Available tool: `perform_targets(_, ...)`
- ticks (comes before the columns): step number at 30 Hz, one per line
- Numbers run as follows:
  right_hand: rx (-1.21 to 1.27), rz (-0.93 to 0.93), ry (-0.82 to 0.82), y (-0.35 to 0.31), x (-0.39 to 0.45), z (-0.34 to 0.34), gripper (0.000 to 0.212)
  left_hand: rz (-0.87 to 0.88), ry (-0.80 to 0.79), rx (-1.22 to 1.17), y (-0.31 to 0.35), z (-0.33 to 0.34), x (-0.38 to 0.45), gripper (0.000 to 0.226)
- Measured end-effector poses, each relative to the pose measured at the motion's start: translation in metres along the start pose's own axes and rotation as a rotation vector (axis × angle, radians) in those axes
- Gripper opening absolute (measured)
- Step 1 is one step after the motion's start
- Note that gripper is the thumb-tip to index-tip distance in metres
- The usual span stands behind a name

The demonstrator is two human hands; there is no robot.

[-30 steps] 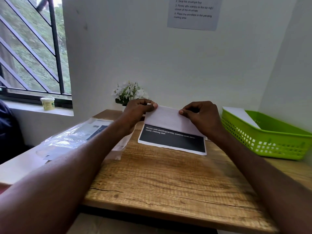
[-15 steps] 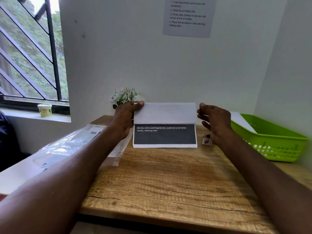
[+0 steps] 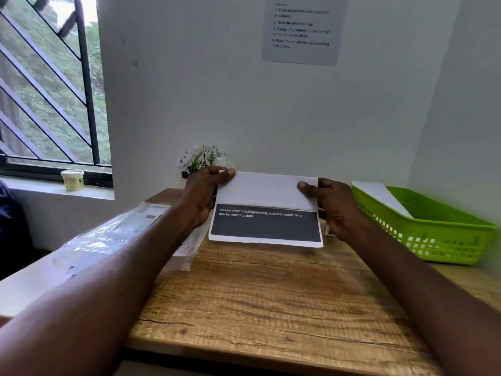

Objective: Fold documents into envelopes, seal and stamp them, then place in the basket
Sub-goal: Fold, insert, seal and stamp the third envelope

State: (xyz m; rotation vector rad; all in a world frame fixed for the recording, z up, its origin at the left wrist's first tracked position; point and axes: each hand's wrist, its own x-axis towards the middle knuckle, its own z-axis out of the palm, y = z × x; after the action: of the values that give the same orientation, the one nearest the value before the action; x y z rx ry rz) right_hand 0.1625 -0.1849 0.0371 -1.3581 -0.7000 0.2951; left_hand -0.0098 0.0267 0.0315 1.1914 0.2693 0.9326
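Note:
A folded document (image 3: 267,207) hangs just above the far part of the wooden table (image 3: 271,299). Its white upper flap is folded down over a dark printed panel with white text. My left hand (image 3: 202,194) pinches the flap's upper left corner, thumb on top. My right hand (image 3: 334,206) pinches the right edge of the flap with its thumb on the paper. The green basket (image 3: 444,234) stands at the right, with a white envelope (image 3: 379,195) leaning inside it.
A clear plastic bag of envelopes (image 3: 113,234) lies at the table's left. A small white flower pot (image 3: 202,158) stands against the wall behind the document. An instruction sheet (image 3: 302,28) hangs on the wall. A small jar (image 3: 72,179) sits on the window sill.
The right hand, which was off the paper half a second ago, now pinches the flap's right edge. The document has lifted slightly off the table.

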Motion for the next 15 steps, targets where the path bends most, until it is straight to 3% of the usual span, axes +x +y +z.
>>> perform_targets(8,0.116,0.061,0.045,0.0,0.004,-0.004,0.022,-0.053,0.051,-0.062,-0.002,-0.001,0.003,0.015)
perform_targets(12,0.192,0.074,0.106,0.0,0.007,-0.008,0.019,-0.142,-0.128,0.039,-0.004,0.0,-0.001,0.054)
perform_targets(15,0.24,0.069,0.137,-0.001,0.007,-0.009,0.017,-0.132,-0.221,0.201,-0.012,0.004,-0.007,0.04)
